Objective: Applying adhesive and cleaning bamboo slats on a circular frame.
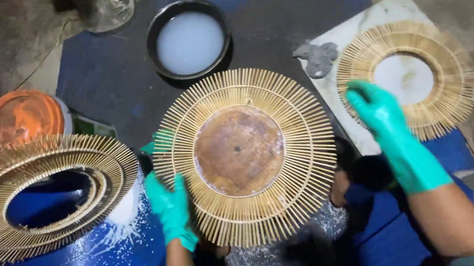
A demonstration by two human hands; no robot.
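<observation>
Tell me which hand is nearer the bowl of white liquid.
Left. The left hand grips the middle sunburst frame below the bowl; the right hand is farther off, by the right frame.

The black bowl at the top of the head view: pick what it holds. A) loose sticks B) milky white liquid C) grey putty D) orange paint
B: the black bowl on the dark blue cloth is filled with a pale, milky white liquid, with nothing else in it.
</observation>
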